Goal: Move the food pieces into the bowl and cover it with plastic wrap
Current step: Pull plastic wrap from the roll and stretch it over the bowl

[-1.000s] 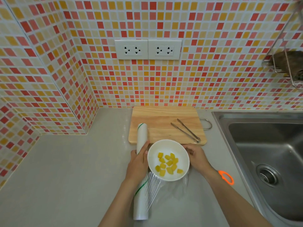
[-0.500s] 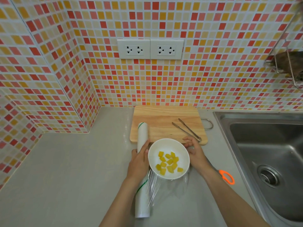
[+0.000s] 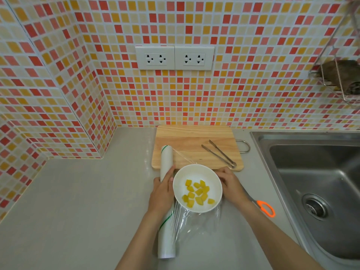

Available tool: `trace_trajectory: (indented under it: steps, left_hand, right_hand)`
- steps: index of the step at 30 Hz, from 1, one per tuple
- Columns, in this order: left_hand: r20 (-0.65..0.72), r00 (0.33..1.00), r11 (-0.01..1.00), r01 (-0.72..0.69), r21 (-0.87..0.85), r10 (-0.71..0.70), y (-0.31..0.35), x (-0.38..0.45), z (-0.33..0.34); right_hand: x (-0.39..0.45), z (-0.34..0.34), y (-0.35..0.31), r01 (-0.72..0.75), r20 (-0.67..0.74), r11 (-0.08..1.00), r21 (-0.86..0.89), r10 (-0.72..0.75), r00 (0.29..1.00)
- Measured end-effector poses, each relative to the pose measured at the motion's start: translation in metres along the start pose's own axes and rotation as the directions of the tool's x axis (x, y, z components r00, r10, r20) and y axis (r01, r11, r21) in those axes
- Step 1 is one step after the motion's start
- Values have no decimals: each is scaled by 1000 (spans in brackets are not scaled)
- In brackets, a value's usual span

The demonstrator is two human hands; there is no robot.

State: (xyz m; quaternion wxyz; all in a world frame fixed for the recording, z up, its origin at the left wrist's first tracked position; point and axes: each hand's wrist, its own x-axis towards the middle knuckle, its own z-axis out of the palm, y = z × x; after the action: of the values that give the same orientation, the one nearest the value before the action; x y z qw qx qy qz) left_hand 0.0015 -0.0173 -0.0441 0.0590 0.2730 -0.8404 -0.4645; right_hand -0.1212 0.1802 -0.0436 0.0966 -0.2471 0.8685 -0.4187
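A white bowl (image 3: pixel 194 172) stands on the grey counter just in front of the wooden cutting board (image 3: pixel 194 139). Several yellow food pieces (image 3: pixel 197 191) lie inside it. A plastic wrap roll (image 3: pixel 166 158) lies lengthwise to the bowl's left, with my left hand (image 3: pixel 161 193) gripping its middle. A sheet of clear film (image 3: pixel 196 223) stretches from the roll across the bowl to my right hand (image 3: pixel 231 186), which pinches its edge at the bowl's right side. I cannot tell whether the film touches the rim.
Metal tongs (image 3: pixel 219 155) lie on the board's right half. Orange-handled scissors (image 3: pixel 266 208) rest on the counter behind my right forearm. A steel sink (image 3: pixel 315 182) fills the right side. A wire rack (image 3: pixel 339 78) hangs on the tiled wall, and two outlets (image 3: pixel 174 57) sit above the board.
My right hand has drawn the film out to the right of the bowl, so the bunched sheet now spreads wider. The left hand stays on the roll.
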Motion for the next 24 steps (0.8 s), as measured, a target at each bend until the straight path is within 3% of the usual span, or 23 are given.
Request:
trace_trajectory:
  steps: [2,5,9,13,18,21,23,24]
  left_hand:
    - [-3,1000,1000,-1,1,1,0,0,0]
    - [-3,1000,1000,1,4,-1,1,-1,0]
    - [7,1000,1000,1,12,-1,2,-2,-2]
    - [9,1000,1000,-5,11,5,2,-3,-2]
    - [6,1000,1000,-5,14,5,2,-3,-2]
    - [7,1000,1000,-10,14,10,2,-3,-3]
    - [8,1000,1000,-13,16,12,2,-3,-2]
    - [7,1000,1000,-14,15,14,2,-3,-2]
  right_hand:
    - [-1,2,3,-41,-72,997,58,45,996]
    - [0,10,-1,-163,-160,923,349,230,960]
    - [3,14,-6,-299,-255,826,478,456,853]
    - [7,3,-10,-442,-58,663,604,590,805]
    - [7,-16,-3,-669,402,271,692,624,670]
    - [3,-25,-3,-668,452,124,733,645,616]
    - [1,-30,-7,-577,404,63,814,653,641]
    - [1,-31,-9,-505,332,86,859,657,677]
